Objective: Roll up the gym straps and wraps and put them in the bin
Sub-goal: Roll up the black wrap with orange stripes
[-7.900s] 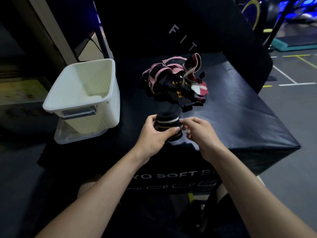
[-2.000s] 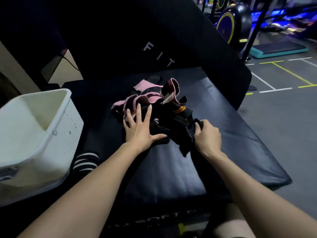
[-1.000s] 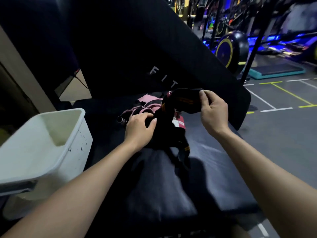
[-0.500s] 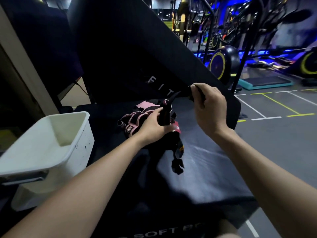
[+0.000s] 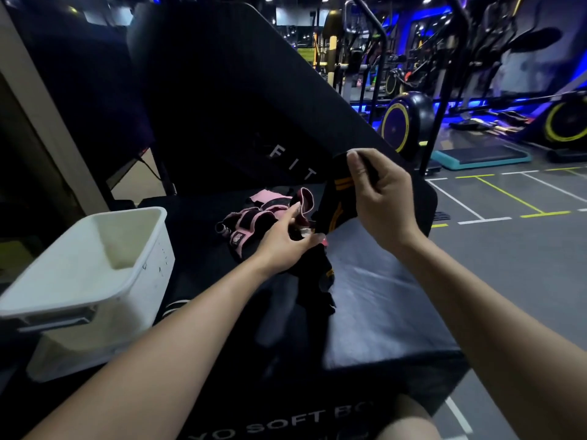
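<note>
My right hand (image 5: 379, 198) pinches the top end of a black strap with orange stripes (image 5: 335, 201) and holds it up above the black soft box (image 5: 374, 300). My left hand (image 5: 284, 241) grips the same strap lower down, and its tail hangs past my wrist. Behind my left hand lies a heap of pink and black wraps (image 5: 254, 217). The white bin (image 5: 95, 265) stands at the left on the box. A rolled black wrap with white stripes (image 5: 174, 308) lies on the box beside the bin, partly hidden by my left forearm.
An upright black pad (image 5: 222, 106) with white letters rises right behind the soft box. A beige pillar (image 5: 41, 122) stands at the left. Grey gym floor with painted lines, a step platform (image 5: 482, 155) and exercise machines lie to the right.
The rolled striped wrap I held earlier now lies beside the bin. My right hand has pulled the black and orange strap up out of the heap, and my left hand moved from the heap onto it.
</note>
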